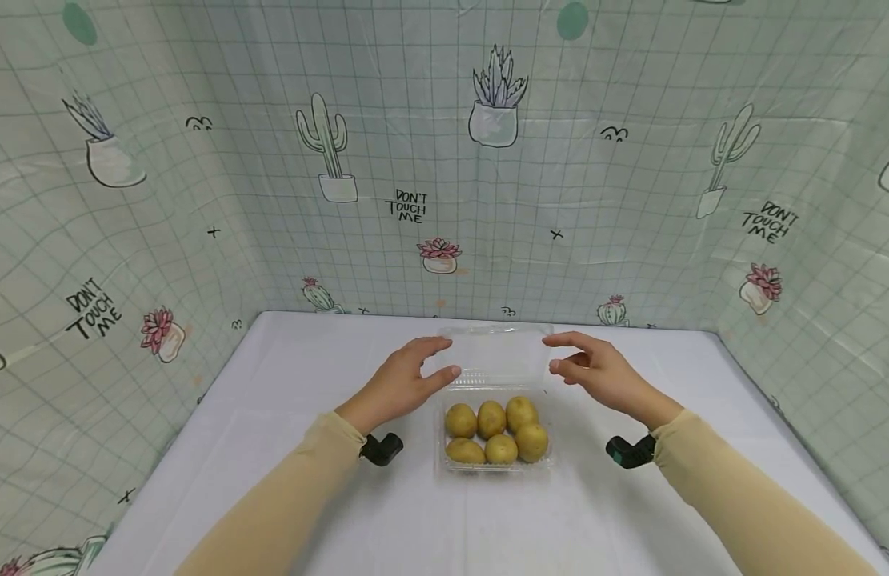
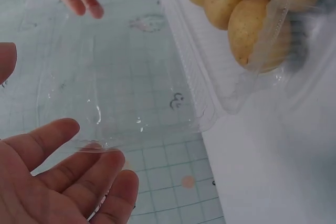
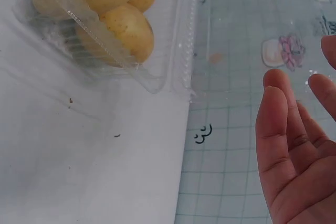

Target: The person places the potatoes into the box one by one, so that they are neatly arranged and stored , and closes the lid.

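A clear plastic clamshell box [image 1: 454,468] stands on the white table with its lid [image 1: 498,356] raised at the back. Several yellow potatoes [image 1: 490,418] lie in its base, also in both wrist views. At the lid's left side is my left hand [image 1: 408,384], thumb and fingers spread apart; in the left wrist view its fingertips [image 2: 113,158] overlap the lid's edge. My right hand [image 1: 602,372] is by the lid's right side, fingers relaxed and slightly bent. Neither hand grips the lid.
A white cloth [image 1: 286,376] covers the table. Behind it and on both sides hang grid-patterned curtains [image 1: 386,144] printed with cacti and lettering. A dark camera mount [image 1: 382,450] is on the left wrist, another camera mount [image 1: 631,452] on the right.
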Demonstrator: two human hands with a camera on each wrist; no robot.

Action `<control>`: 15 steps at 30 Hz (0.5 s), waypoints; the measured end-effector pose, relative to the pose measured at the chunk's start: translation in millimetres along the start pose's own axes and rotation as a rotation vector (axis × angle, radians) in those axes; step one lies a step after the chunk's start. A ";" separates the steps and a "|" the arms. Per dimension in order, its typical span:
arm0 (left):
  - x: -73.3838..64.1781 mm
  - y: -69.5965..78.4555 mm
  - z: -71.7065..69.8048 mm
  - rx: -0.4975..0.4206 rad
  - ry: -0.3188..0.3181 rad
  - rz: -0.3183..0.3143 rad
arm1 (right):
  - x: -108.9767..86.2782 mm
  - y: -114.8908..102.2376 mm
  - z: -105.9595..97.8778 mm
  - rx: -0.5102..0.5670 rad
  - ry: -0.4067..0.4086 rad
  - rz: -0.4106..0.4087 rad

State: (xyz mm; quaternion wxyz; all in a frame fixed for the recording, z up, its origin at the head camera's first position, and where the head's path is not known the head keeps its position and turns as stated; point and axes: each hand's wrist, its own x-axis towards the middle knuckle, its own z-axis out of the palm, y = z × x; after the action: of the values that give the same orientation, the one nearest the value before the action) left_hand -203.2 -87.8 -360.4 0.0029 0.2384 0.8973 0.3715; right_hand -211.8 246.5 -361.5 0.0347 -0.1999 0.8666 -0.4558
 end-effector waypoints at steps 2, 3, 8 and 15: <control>-3.2 1.7 -1.1 0.027 -0.004 0.010 | -3.1 -2.5 -1.2 -0.010 -0.003 -0.006; -4.9 2.4 -1.4 0.039 -0.005 0.013 | -4.6 -3.4 -1.6 -0.016 -0.005 -0.006; -11.6 5.6 -2.2 0.065 -0.018 0.016 | -11.2 -5.8 -2.3 -0.020 -0.015 -0.013; -19.6 7.6 -2.4 0.067 -0.003 0.040 | -19.1 -4.8 -0.4 0.029 -0.018 -0.053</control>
State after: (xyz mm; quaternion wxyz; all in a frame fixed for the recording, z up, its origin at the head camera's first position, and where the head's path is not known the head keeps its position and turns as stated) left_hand -183.0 -93.2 -356.9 -0.0112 0.2568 0.9043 0.3408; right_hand -192.8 251.6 -359.7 0.0331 -0.2264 0.8539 -0.4675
